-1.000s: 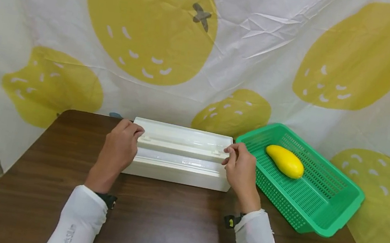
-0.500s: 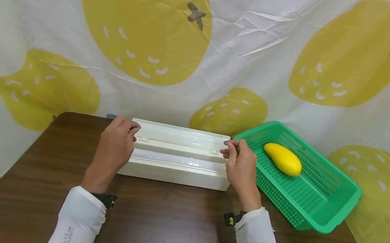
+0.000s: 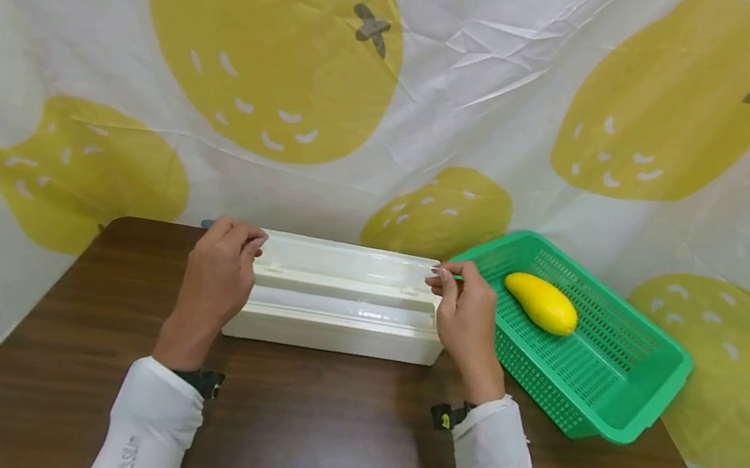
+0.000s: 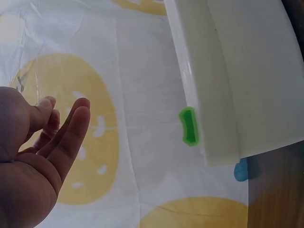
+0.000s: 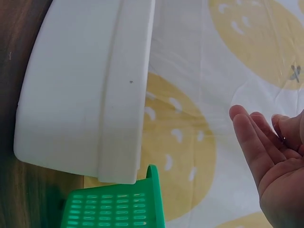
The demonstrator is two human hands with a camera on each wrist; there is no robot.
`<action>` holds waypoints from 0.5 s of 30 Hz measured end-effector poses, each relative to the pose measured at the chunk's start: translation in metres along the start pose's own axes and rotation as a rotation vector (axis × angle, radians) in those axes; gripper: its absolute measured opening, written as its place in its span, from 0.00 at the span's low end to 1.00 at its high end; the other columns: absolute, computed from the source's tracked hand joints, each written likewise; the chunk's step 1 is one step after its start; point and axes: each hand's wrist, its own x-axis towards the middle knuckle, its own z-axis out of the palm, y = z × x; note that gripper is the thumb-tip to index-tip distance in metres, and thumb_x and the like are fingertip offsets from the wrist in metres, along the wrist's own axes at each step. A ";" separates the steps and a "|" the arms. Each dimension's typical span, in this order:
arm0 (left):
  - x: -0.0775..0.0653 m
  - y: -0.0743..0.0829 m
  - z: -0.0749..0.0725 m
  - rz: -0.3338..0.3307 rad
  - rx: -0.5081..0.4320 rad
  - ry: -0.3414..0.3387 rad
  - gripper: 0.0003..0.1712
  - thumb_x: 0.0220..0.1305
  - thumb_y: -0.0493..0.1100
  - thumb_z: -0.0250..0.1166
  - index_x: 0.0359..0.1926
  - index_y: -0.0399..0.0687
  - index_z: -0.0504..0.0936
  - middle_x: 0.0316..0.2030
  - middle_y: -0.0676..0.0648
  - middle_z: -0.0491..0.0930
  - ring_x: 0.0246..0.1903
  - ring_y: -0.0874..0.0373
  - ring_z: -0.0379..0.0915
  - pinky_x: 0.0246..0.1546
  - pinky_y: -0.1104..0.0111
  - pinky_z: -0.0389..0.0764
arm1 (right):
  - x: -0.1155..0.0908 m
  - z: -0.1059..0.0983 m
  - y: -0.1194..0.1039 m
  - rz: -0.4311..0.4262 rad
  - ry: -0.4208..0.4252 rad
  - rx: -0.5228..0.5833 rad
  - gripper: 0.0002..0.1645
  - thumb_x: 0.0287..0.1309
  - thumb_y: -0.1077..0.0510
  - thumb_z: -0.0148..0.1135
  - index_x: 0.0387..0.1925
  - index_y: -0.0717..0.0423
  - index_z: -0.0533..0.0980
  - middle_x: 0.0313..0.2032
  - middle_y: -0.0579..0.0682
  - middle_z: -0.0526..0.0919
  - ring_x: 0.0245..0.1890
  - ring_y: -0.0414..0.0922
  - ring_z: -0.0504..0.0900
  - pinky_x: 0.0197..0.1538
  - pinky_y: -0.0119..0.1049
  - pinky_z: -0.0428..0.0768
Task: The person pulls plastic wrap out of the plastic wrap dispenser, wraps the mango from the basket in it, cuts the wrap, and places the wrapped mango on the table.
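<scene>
A white cling film dispenser box [image 3: 331,334] sits near the table's back edge, its lid [image 3: 342,259] raised and a pale roll [image 3: 342,308] showing inside. My left hand [image 3: 218,279] pinches one corner of clear cling film [image 4: 39,78] between thumb and forefinger, above the box's left end. At the right end, my right hand [image 3: 466,324] pinches the opposite corner the same way. The film is barely visible, showing as faint glints and creases. In the wrist views the other fingers [image 4: 71,137] extend loosely, and a green piece [image 4: 189,126] juts from the box's left side.
A green plastic basket [image 3: 632,434] stands right of the box, close to its end, with a yellow mango-shaped fruit [image 3: 541,303] inside. The brown wooden table [image 3: 316,435] reaches back to a white curtain [image 3: 458,117] printed with yellow fruit.
Both hands have risen a little from the box toward the lid's top edge, drawing the film up between them. The head view has shifted slightly; box and basket stay put.
</scene>
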 end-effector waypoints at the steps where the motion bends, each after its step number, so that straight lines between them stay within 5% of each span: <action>1: 0.001 0.000 -0.001 0.000 0.000 0.001 0.07 0.66 0.31 0.62 0.37 0.26 0.83 0.32 0.34 0.76 0.30 0.44 0.78 0.32 0.49 0.84 | 0.000 0.000 -0.001 0.000 0.001 0.006 0.07 0.70 0.66 0.53 0.41 0.69 0.76 0.34 0.64 0.89 0.32 0.50 0.87 0.37 0.49 0.88; 15: 0.019 0.000 -0.003 0.058 0.000 0.012 0.07 0.66 0.32 0.62 0.35 0.29 0.84 0.30 0.36 0.78 0.30 0.44 0.76 0.29 0.49 0.81 | 0.014 -0.003 -0.002 -0.032 0.028 0.001 0.08 0.70 0.67 0.52 0.40 0.70 0.76 0.34 0.65 0.88 0.32 0.51 0.87 0.37 0.50 0.88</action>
